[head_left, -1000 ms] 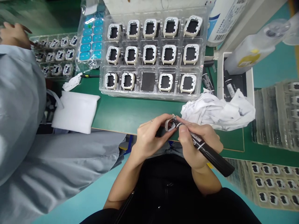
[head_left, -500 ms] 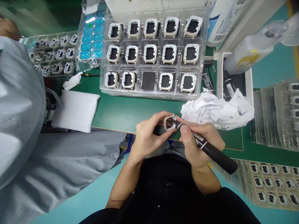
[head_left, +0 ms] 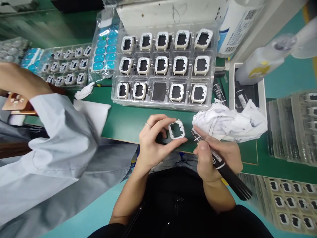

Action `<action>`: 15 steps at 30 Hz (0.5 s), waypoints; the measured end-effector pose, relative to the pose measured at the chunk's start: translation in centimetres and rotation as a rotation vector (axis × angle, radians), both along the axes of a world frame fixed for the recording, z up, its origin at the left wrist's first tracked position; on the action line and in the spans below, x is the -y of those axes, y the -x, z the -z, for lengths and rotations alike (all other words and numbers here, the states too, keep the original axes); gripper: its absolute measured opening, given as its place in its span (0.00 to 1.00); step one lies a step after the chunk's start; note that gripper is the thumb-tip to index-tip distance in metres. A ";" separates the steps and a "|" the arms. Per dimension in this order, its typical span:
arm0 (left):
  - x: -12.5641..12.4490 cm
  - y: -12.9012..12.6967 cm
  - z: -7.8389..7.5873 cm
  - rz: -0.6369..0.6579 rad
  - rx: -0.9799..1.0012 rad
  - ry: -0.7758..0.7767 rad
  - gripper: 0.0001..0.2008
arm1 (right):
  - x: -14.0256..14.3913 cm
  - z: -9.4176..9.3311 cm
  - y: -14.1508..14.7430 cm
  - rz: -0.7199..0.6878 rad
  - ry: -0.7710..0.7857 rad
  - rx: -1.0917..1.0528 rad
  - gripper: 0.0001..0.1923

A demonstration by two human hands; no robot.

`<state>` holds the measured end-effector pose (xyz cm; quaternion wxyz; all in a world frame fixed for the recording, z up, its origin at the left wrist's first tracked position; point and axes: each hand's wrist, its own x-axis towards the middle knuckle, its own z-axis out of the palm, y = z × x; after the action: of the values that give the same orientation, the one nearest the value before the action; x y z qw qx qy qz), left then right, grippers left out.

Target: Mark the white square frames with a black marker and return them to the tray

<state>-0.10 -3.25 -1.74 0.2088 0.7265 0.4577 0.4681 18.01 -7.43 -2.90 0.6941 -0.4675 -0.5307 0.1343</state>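
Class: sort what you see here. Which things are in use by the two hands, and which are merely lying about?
In use: left hand, white frame, right hand, black marker.
Lying about: crumpled cloth, clear tray, blue stickers, white pad.

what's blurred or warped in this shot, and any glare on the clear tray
Head view: the co-worker's sleeve and the trays at far left are motion-smeared; the left hand, white frame and marker in the right hand stay sharp. Edges bow, fisheye style. Soft glare streaks the clear tray rim.
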 end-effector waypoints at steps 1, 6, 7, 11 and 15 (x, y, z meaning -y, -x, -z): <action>-0.5 0.5 -0.3 -0.050 -0.048 -0.041 0.24 | 0.0 0.2 0.0 0.017 -0.016 0.015 0.05; -5.4 3.9 -2.8 -0.161 -0.299 -0.178 0.26 | 0.0 1.4 0.2 0.051 -0.064 0.026 0.07; -6.6 4.5 -3.2 -0.153 -0.334 -0.180 0.26 | 0.0 1.6 0.2 0.059 -0.069 0.036 0.07; -10.0 5.2 -4.2 -0.071 -0.504 -0.140 0.25 | -0.1 1.4 0.1 0.072 -0.050 0.110 0.08; -10.5 4.3 -4.6 -0.056 -0.587 -0.144 0.26 | -0.1 0.9 0.1 0.082 -0.031 0.120 0.08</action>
<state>-4.45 7.21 2.89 0.0025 0.8308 0.4838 0.2750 17.91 -7.30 -3.81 0.6731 -0.4853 -0.5538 0.0692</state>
